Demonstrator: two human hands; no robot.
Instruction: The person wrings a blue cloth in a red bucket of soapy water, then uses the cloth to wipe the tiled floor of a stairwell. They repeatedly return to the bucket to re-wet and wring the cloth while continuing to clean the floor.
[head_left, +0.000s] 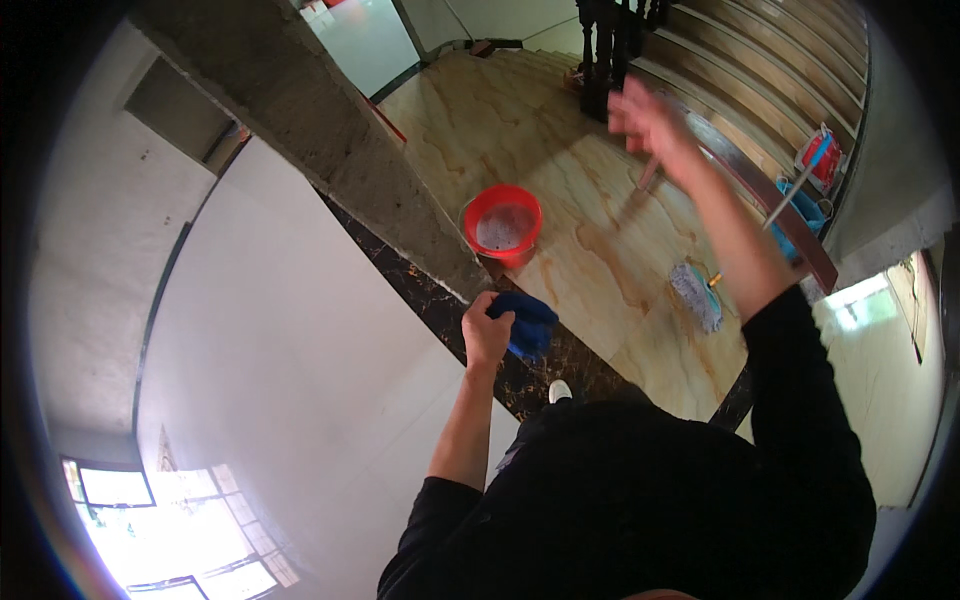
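My left hand (489, 331) grips a bunched dark blue cloth (531, 324), which hangs from the fingers above a strip of black marbled floor (570, 360). Raised and blurred, my right hand (651, 124) is held out ahead with the fingers apart and nothing in it. It appears over the foot of a tiled staircase (739, 60). Beyond the cloth stands a red bucket (502, 193) with a wire handle, holding cloudy, foamy water (508, 227).
A rough concrete edge (360, 157) runs diagonally on the left, close to my left hand. A mop (697, 296) rests on the beige marbled tiles (592, 247). Dark balusters (596, 60), a brown board (780, 202), a blue container (799, 225) and a red bag (821, 161) stand around the stairs.
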